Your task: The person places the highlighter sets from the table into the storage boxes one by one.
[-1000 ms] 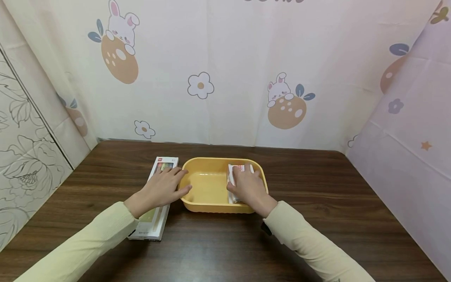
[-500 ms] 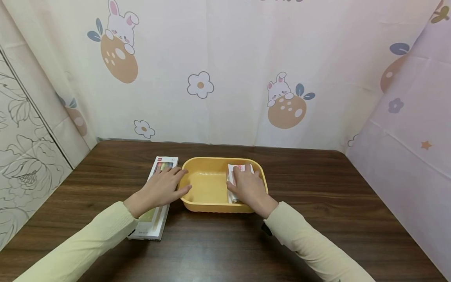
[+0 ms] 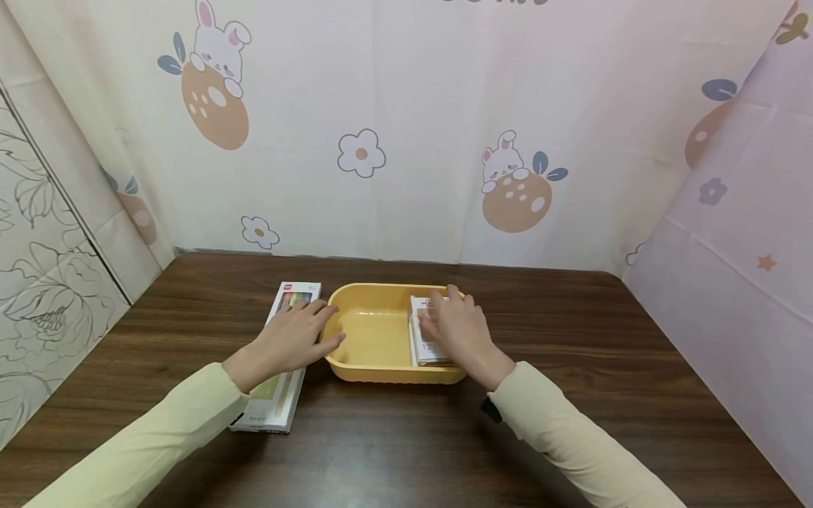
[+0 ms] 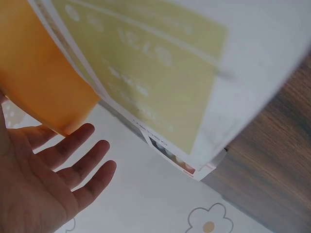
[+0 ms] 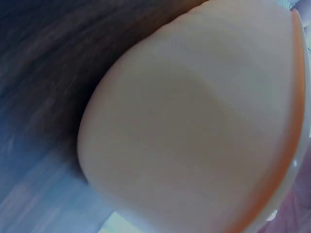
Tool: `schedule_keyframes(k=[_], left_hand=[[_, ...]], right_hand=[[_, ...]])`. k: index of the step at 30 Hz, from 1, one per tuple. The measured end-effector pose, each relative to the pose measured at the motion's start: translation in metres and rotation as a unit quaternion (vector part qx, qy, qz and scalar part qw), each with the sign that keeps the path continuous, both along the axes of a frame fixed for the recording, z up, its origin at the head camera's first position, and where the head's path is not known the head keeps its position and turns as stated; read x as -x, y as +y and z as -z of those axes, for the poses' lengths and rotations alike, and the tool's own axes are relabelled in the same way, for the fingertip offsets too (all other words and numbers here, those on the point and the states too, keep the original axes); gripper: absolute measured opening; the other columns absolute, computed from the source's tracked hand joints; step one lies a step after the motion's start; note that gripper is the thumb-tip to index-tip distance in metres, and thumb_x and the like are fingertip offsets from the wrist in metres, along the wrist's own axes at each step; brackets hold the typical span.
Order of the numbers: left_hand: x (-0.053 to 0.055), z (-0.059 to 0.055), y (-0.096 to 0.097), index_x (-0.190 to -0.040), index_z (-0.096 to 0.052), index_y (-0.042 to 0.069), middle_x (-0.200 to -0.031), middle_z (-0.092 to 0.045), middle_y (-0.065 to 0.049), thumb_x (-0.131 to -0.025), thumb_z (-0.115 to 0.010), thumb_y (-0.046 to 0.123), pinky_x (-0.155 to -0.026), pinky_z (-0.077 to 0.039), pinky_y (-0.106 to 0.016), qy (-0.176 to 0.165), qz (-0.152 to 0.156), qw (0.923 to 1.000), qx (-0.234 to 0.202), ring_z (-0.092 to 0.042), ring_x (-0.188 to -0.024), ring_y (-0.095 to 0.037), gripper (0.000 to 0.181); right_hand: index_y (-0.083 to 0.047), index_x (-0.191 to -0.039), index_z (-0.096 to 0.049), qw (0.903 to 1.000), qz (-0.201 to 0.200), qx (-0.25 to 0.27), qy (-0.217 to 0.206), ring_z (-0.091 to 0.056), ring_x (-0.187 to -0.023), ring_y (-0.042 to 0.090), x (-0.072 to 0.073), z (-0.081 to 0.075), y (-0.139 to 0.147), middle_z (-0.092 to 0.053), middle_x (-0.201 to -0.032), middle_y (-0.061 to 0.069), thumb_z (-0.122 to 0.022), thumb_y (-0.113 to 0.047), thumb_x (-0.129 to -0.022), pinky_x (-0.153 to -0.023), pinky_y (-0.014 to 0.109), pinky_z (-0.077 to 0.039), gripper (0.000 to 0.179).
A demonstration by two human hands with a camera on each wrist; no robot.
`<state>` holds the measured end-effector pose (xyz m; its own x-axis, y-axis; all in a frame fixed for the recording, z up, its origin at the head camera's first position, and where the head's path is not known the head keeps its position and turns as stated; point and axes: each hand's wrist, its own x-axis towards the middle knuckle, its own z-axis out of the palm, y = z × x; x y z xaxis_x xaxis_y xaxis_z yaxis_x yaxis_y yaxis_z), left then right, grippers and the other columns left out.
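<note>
A yellow plastic basin [image 3: 371,342] stands in the middle of the table. My left hand [image 3: 288,340] lies at its left rim, thumb reaching over the inside; in the left wrist view its fingers [image 4: 92,165] are spread and loosely bent. Under this hand is a long flat white box [image 3: 272,406] with a window showing coloured sticks. Small white boxes [image 3: 427,351] are stacked in the basin's right end. Over them and the right rim is my right hand [image 3: 466,337], its fingers loosely bent. The basin's outer wall [image 5: 189,126] fills the right wrist view.
The dark wood tabletop [image 3: 571,381] runs back to a patterned curtain [image 3: 419,190] with rabbits and flowers. Another curtain [image 3: 730,296] borders the right side, and a floral panel [image 3: 51,303] stands at the left.
My right hand has shifted a little right and lifted from the small white boxes toward the right rim, leaving more of them in sight. My left hand, the basin and the long box stay put.
</note>
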<state>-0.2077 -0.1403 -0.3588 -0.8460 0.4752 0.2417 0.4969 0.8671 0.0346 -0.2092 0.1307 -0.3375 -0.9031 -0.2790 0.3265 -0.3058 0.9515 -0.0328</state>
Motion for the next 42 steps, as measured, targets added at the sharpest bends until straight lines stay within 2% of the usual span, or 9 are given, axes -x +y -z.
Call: schedule_keyframes(k=[3,13,21,27,33,37,42], left_hand=[[0.000,0.000,0.000,-0.123,-0.056,0.010,-0.119,-0.058,-0.011,-0.089,-0.044,0.050,-0.092,-0.039,-0.053,-0.001,-0.001,1.0000,0.001,-0.054,-0.106,-0.033,0.054],[-0.001,-0.001,0.000,-0.123,-0.056,0.010,-0.119,-0.058,-0.010,-0.090,-0.043,0.050,-0.095,-0.036,-0.055,-0.002,0.000,0.9999,-0.010,-0.053,-0.108,-0.033,0.053],[-0.002,-0.005,-0.004,-0.122,-0.057,0.010,-0.117,-0.060,-0.010,-0.090,-0.044,0.050,-0.092,-0.040,-0.049,0.025,0.002,0.9996,-0.013,-0.054,-0.109,-0.032,0.052],[-0.005,-0.012,-0.012,-0.124,-0.055,0.013,-0.122,-0.057,-0.010,-0.090,-0.044,0.051,-0.086,-0.042,-0.052,0.029,-0.016,0.9993,-0.015,-0.052,-0.113,-0.032,0.053],[-0.010,-0.016,-0.024,-0.128,-0.051,0.012,-0.126,-0.054,-0.011,-0.090,-0.046,0.049,-0.086,-0.042,-0.053,0.022,-0.034,0.9991,-0.010,-0.051,-0.113,-0.035,0.053],[-0.014,-0.016,-0.033,-0.131,-0.047,0.009,-0.130,-0.051,-0.015,-0.090,-0.047,0.048,-0.085,-0.041,-0.055,0.012,-0.052,0.9986,-0.002,-0.050,-0.112,-0.038,0.056],[-0.020,-0.011,-0.039,-0.133,-0.045,0.009,-0.132,-0.049,-0.015,-0.089,-0.047,0.048,-0.084,-0.041,-0.056,-0.012,-0.072,0.9973,0.008,-0.050,-0.112,-0.039,0.059]], right_hand=[[-0.008,-0.114,-0.057,0.9999,-0.006,0.004,0.013,-0.058,-0.081,0.037,0.001,-0.002,0.006,-0.057,-0.107,0.019,-0.058,-0.032,-0.087,-0.066,0.046,-0.050,0.036],[-0.007,-0.125,-0.052,0.9990,0.004,0.043,0.010,-0.057,-0.094,0.039,0.007,-0.002,0.030,-0.055,-0.116,0.021,-0.056,-0.027,-0.089,-0.075,0.051,-0.048,0.042],[-0.006,-0.123,-0.054,0.9982,0.016,0.057,0.006,-0.058,-0.094,0.040,0.011,0.003,0.046,-0.056,-0.115,0.023,-0.059,-0.026,-0.087,-0.074,0.052,-0.048,0.041],[-0.006,-0.123,-0.054,0.9979,0.013,0.063,0.007,-0.058,-0.093,0.040,0.012,0.010,0.055,-0.057,-0.113,0.023,-0.058,-0.024,-0.088,-0.074,0.052,-0.048,0.040],[-0.006,-0.124,-0.054,0.9973,0.004,0.073,-0.003,-0.058,-0.093,0.039,0.015,0.016,0.061,-0.057,-0.113,0.023,-0.057,-0.023,-0.088,-0.072,0.052,-0.048,0.040],[-0.005,-0.123,-0.054,0.9957,-0.006,0.091,-0.014,-0.060,-0.087,0.035,0.017,0.019,0.064,-0.058,-0.112,0.024,-0.057,-0.021,-0.087,-0.068,0.048,-0.050,0.039],[-0.005,-0.125,-0.052,0.9932,-0.013,0.108,-0.040,-0.059,-0.083,0.030,0.020,0.021,0.066,-0.058,-0.113,0.024,-0.055,-0.019,-0.088,-0.066,0.044,-0.049,0.040]])
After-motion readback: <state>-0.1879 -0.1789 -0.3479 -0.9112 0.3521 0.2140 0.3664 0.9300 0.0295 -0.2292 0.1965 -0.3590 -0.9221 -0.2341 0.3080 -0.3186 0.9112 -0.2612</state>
